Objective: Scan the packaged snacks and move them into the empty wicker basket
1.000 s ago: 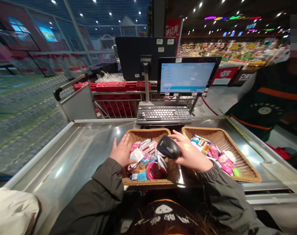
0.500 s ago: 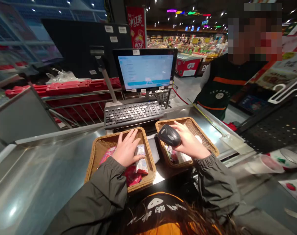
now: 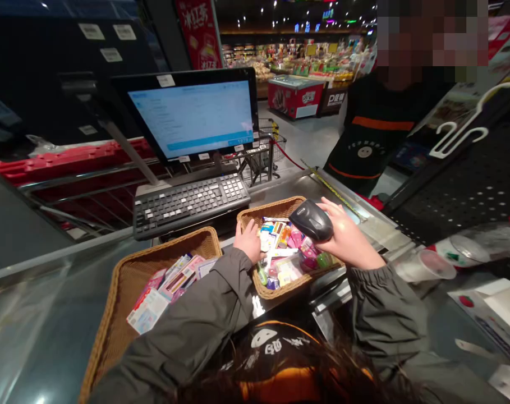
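Note:
My right hand (image 3: pixel 350 238) is wrapped round a black handheld barcode scanner (image 3: pixel 311 220), held above the right side of a wicker basket (image 3: pixel 275 212). This basket is filled with small colourful packets and tubes (image 3: pixel 284 247). At its left rim is my left hand (image 3: pixel 248 242), fingers apart, close to the packets; I see nothing held in it. A second wicker basket (image 3: pixel 107 306) is to the left, partly covered by my left sleeve. Several flat pink and white packages (image 3: pixel 181 278) lie in it.
Behind the baskets are a black keyboard (image 3: pixel 191 202) and a lit monitor (image 3: pixel 196 118). A person in a dark apron (image 3: pixel 364 134) stands beyond the metal counter (image 3: pixel 23 325). Plastic cups (image 3: pixel 429 265) and a white box (image 3: pixel 486 314) are at the right.
My left hand has moved right, from over the left basket to the right basket's left rim. The scanner, still in my right hand, has shifted right over its basket. The view has turned.

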The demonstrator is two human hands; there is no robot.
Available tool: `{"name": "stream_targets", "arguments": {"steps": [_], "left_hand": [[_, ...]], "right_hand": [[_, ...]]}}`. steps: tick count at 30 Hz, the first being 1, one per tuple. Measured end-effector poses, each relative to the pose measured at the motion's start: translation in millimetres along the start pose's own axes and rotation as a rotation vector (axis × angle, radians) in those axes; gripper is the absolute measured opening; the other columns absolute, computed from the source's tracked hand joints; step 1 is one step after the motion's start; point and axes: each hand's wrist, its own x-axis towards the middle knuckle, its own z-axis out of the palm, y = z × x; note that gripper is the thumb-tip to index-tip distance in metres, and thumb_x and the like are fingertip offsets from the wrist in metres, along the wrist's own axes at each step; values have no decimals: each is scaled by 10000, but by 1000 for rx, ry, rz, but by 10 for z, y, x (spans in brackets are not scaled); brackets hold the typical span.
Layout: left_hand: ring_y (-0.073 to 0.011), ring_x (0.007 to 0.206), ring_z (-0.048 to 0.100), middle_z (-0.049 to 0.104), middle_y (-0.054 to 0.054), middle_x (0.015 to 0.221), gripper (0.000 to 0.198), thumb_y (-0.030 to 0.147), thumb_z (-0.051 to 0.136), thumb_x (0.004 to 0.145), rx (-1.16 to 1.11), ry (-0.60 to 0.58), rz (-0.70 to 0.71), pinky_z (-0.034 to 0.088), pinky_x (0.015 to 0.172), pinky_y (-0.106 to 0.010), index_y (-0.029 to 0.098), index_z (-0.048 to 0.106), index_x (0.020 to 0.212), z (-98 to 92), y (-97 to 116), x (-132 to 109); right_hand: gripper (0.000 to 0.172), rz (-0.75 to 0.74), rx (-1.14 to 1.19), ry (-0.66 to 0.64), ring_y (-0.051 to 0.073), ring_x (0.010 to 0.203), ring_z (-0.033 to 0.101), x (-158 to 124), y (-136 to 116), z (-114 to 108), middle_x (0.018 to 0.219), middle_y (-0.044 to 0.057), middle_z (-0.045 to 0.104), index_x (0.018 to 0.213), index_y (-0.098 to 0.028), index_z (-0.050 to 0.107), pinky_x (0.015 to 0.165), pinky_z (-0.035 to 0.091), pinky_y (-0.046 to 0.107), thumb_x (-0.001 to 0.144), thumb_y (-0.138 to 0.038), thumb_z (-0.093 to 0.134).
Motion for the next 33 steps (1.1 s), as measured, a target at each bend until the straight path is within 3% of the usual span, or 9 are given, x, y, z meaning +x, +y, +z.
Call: {"name": "stream_targets", "arguments": {"steps": [8, 13, 16, 19, 24, 28, 33], "left_hand": [[-363, 1478, 220, 585, -199, 1370, 603, 614, 598, 777, 65, -135, -160, -59, 1180, -616, 170, 710, 1169, 229, 181, 381], [-360, 1443, 307, 660, -170, 1277, 450, 516, 621, 769, 57, -136, -167, -21, 1180, -630, 200, 745, 1064, 249, 232, 458], [-378, 1411, 354, 686, -170, 1225, 375, 459, 634, 754, 32, -100, -161, 33, 1161, -670, 206, 754, 1003, 236, 236, 451], [-397, 1377, 399, 706, -191, 1150, 262, 320, 642, 729, -40, 12, -152, 47, 1153, -686, 187, 763, 920, 239, 215, 422], [-350, 1395, 398, 684, -95, 1246, 194, 242, 586, 771, -220, 97, -186, 60, 1153, -686, 257, 758, 860, 259, 105, 382], [-324, 1386, 420, 689, -31, 1253, 142, 212, 606, 760, -345, 93, -292, 147, 1129, -696, 264, 738, 750, 157, -4, 345], [-319, 1397, 404, 656, -20, 1308, 183, 272, 605, 796, -439, 146, -325, 217, 1099, -710, 221, 679, 636, -190, -116, 230]], "right_hand": [[478, 8, 85, -80, 417, 1427, 323, 123, 276, 27, 1340, 155, 576, 1187, -194, 630, 1123, 243, 701, 733, -336, 667], [510, -16, 124, -69, 422, 1420, 333, 196, 399, 69, 1327, 161, 584, 1213, -187, 621, 1123, 248, 691, 732, -345, 680], [506, -34, 129, -61, 418, 1417, 340, 215, 455, 77, 1319, 152, 589, 1219, -191, 617, 1124, 247, 688, 745, -359, 674], [494, -52, 131, -63, 410, 1420, 340, 219, 487, 69, 1319, 149, 589, 1217, -198, 616, 1123, 258, 681, 756, -365, 668], [507, -49, 137, -50, 422, 1411, 348, 204, 507, 29, 1322, 161, 581, 1236, -194, 598, 1108, 265, 697, 757, -352, 653], [508, -44, 134, -41, 414, 1412, 350, 187, 520, 10, 1316, 168, 580, 1238, -185, 588, 1114, 269, 688, 765, -361, 649], [480, -62, 116, -45, 412, 1408, 357, 183, 523, 36, 1309, 159, 585, 1214, -188, 604, 1114, 287, 680, 773, -366, 661]]}}
